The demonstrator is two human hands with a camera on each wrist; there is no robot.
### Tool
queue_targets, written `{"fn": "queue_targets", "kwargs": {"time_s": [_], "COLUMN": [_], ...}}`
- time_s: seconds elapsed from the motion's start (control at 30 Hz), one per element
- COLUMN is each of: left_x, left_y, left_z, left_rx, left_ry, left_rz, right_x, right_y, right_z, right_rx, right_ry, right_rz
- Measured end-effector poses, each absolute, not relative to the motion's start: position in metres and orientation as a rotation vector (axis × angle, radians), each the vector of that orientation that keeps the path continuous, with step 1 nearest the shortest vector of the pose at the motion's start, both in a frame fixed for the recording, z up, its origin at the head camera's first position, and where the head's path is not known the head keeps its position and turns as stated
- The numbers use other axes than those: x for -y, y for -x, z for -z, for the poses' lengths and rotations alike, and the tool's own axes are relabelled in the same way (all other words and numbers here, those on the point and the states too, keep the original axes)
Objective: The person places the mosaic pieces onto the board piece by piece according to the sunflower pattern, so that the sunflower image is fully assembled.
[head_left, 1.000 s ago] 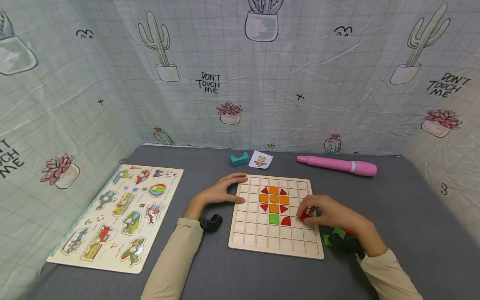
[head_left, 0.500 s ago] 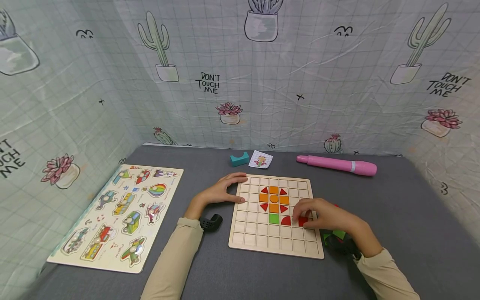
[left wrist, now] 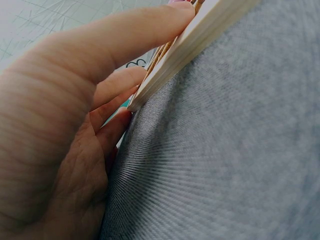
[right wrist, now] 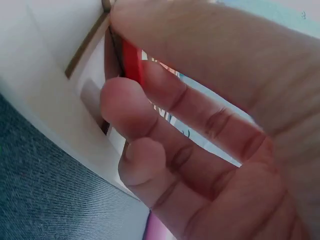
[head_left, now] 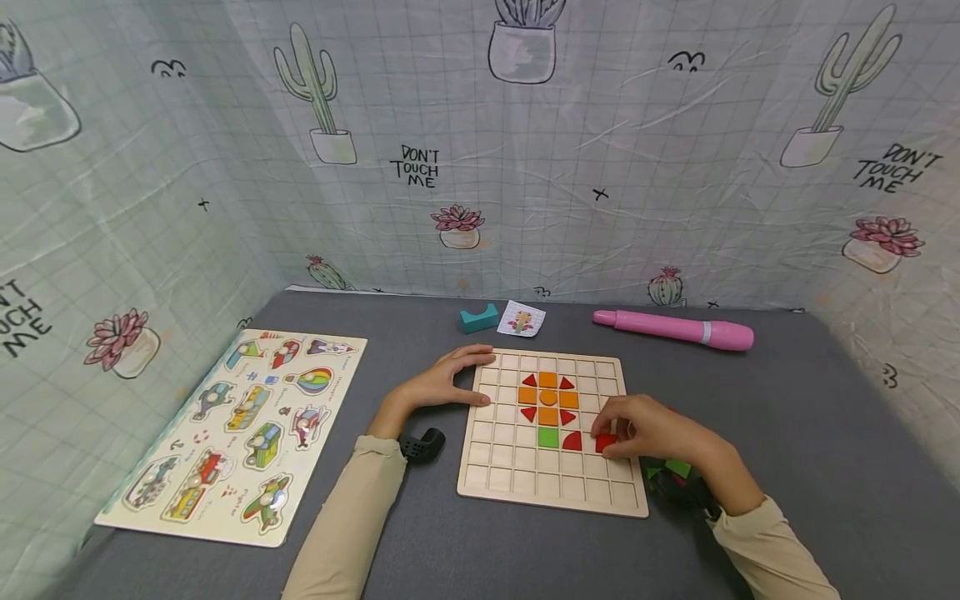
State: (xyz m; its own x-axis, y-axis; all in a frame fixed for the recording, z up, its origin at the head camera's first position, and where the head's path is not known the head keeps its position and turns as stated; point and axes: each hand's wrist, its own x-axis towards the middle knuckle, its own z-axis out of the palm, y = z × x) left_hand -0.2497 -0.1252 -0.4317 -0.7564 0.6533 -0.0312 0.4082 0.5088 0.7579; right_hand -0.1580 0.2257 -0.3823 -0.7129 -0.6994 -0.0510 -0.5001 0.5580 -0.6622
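A wooden grid board [head_left: 517,483] lies on the grey table, with orange, red and green pieces [head_left: 548,406] set in its middle cells. My left hand [head_left: 450,385] rests on the board's left edge [left wrist: 190,47], thumb on top and fingers against the side. My right hand [head_left: 637,429] pinches a small red piece [head_left: 606,442] [right wrist: 133,62] over a cell just right of the red quarter-circle [head_left: 573,442]. Whether the piece sits fully in the cell is hidden by my fingers.
A vehicle peg puzzle [head_left: 240,429] lies at the left. A teal block [head_left: 478,318], a small picture card [head_left: 521,319] and a pink marker [head_left: 675,330] lie behind the board. Loose green pieces [head_left: 675,471] sit under my right wrist. Printed cloth walls surround the table.
My right hand has moved slightly left and down with the red piece, bringing it onto the board beside the red quarter-circle. The left hand has not moved.
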Motion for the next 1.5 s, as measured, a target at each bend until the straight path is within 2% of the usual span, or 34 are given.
{"fn": "queue_targets", "kwargs": {"time_s": [0.53,1.5], "left_x": [0.1255,0.1251], "left_y": [0.2502,0.2479], "left_z": [0.4333,0.4295], "left_rx": [-2.45,-2.458], "left_ry": [-0.874,-0.88], "left_rz": [-1.091,-1.073], "right_x": [-0.2245,-0.2208], "right_y": [0.1605,0.1574], "right_z": [0.386,0.3866], "right_rx": [-2.468,-2.435], "right_ry": [1.058,0.986], "right_rz": [0.94,1.03]}}
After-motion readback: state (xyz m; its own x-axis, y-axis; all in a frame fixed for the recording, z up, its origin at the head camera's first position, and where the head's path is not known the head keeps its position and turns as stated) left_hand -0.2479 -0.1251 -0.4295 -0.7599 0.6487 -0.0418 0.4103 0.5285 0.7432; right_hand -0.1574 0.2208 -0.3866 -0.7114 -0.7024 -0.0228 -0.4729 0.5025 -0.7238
